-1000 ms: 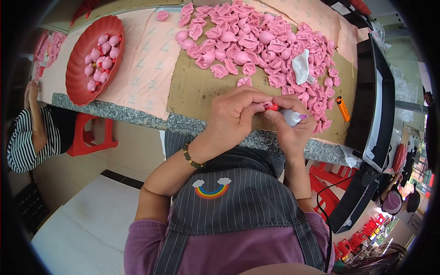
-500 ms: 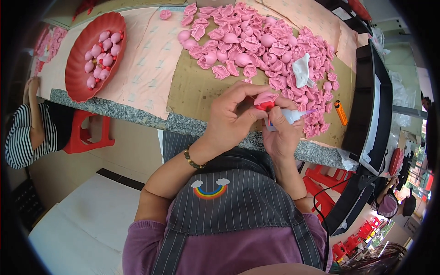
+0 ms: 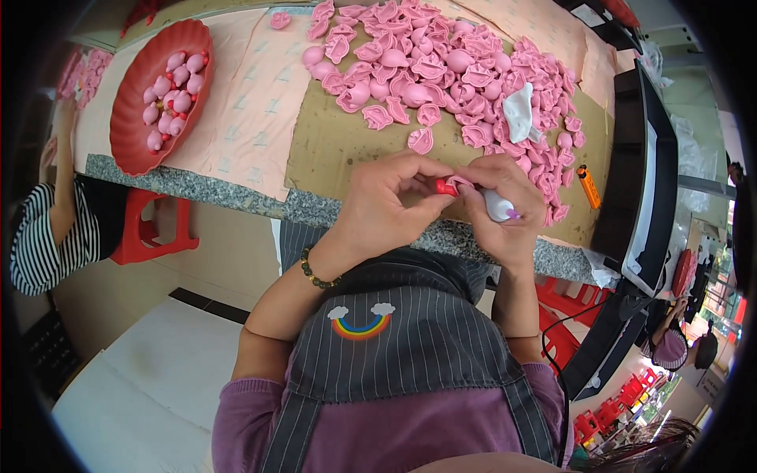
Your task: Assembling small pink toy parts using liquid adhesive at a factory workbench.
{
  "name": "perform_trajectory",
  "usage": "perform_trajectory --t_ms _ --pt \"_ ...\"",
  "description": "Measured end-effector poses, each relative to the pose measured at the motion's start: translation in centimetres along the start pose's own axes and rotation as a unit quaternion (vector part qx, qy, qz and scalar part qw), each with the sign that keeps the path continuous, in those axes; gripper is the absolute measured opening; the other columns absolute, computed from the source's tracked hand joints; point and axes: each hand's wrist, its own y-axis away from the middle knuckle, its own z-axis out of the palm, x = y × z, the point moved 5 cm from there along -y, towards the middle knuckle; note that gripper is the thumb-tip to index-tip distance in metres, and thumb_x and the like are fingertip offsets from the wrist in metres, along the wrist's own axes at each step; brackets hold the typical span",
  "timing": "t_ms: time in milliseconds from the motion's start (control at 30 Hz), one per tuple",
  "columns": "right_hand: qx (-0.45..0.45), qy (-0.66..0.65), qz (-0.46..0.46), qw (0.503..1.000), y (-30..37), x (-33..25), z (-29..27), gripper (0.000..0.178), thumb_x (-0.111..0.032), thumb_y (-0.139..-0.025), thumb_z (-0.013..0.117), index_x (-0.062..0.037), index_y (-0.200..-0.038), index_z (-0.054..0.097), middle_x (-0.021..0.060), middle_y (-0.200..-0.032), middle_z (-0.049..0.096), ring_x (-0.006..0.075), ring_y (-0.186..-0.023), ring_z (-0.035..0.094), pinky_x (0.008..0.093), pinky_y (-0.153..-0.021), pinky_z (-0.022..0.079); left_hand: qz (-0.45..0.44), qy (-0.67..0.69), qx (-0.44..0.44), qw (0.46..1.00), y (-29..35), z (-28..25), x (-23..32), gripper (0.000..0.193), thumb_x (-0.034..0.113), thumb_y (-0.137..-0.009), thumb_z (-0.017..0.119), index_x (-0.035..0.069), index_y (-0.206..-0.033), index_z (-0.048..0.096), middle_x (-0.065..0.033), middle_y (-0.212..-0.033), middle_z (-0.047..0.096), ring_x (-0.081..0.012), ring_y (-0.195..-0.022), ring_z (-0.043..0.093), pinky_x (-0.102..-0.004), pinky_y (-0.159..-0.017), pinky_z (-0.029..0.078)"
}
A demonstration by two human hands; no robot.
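Note:
Just over the table's front edge, my left hand (image 3: 388, 199) pinches a small red and pink moulded piece (image 3: 446, 188) between thumb and fingers. My right hand (image 3: 511, 206) touches the pink part of that piece with its fingertips. Tucked in the same right hand is a small white squeeze bottle (image 3: 498, 207) with a purple tip, mostly covered by the fingers. Beyond my hands lies a large heap of pink moulded pieces (image 3: 430, 67), some cupped with frilled edges, some rounded. A single pink piece (image 3: 421, 140) sits apart, nearest my fingers.
A red scalloped dish (image 3: 128, 118) at the left holds several pink and red pieces. A crumpled white cloth (image 3: 519, 113) lies on the heap. At the right are an orange lighter (image 3: 588, 188) and a black tray (image 3: 631, 173). Another person's arm (image 3: 65, 173) is at far left.
My right hand has shifted slightly right and turned, tilting the bottle's tip toward me. The red part of the held piece now faces left. A loose pink piece now shows beyond my left fingers.

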Motion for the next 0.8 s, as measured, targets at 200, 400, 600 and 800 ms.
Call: perform_trajectory --t_ms 200,400,600,800 --pt "0.062 -0.043 0.054 0.996 1.4 0.7 0.6 0.015 0.009 -0.067 0.063 0.0040 -0.081 0.064 0.0110 -0.083 0.060 0.0156 -0.075 0.057 0.0239 -0.065 0.044 -0.054 0.162 -0.018 0.985 0.1 -0.3 -1.1 0.027 -0.009 -0.075 0.061 -0.007 -0.102 0.058 -0.0119 -0.094 0.061 -0.0135 -0.084 0.060 -0.0234 -0.072 0.051" --pt "0.078 -0.038 0.077 0.993 1.0 1.1 1.1 0.014 0.009 -0.067 0.063 0.0042 -0.081 0.064 0.0108 -0.083 0.059 0.0146 -0.074 0.056 0.0225 -0.065 0.044 -0.063 0.169 -0.030 0.983 -0.6 -0.8 -2.4 0.028 -0.009 -0.076 0.061 -0.007 -0.103 0.058 -0.0119 -0.093 0.062 -0.0130 -0.082 0.060 -0.0238 -0.071 0.052" --pt "0.042 -0.090 0.126 0.987 0.6 1.0 2.0 0.018 0.005 -0.069 0.062 0.0030 -0.086 0.063 0.0092 -0.085 0.058 0.0143 -0.076 0.055 0.0236 -0.068 0.043 -0.002 0.152 0.022 0.988 0.4 -1.5 -2.3 0.026 -0.008 -0.077 0.061 -0.004 -0.102 0.057 -0.0090 -0.096 0.061 -0.0125 -0.088 0.058 -0.0269 -0.077 0.050" --pt "0.052 -0.354 0.192 0.914 2.5 3.1 0.5 0.046 0.002 -0.066 0.063 0.0022 -0.110 0.049 0.0072 -0.096 0.048 0.0131 -0.077 0.048 0.0247 -0.071 0.039 -0.079 0.205 -0.015 0.976 0.9 -1.1 -1.5 0.026 -0.004 -0.081 0.055 -0.002 -0.107 0.054 -0.0077 -0.084 0.063 -0.0103 -0.071 0.060 -0.0233 -0.063 0.050"
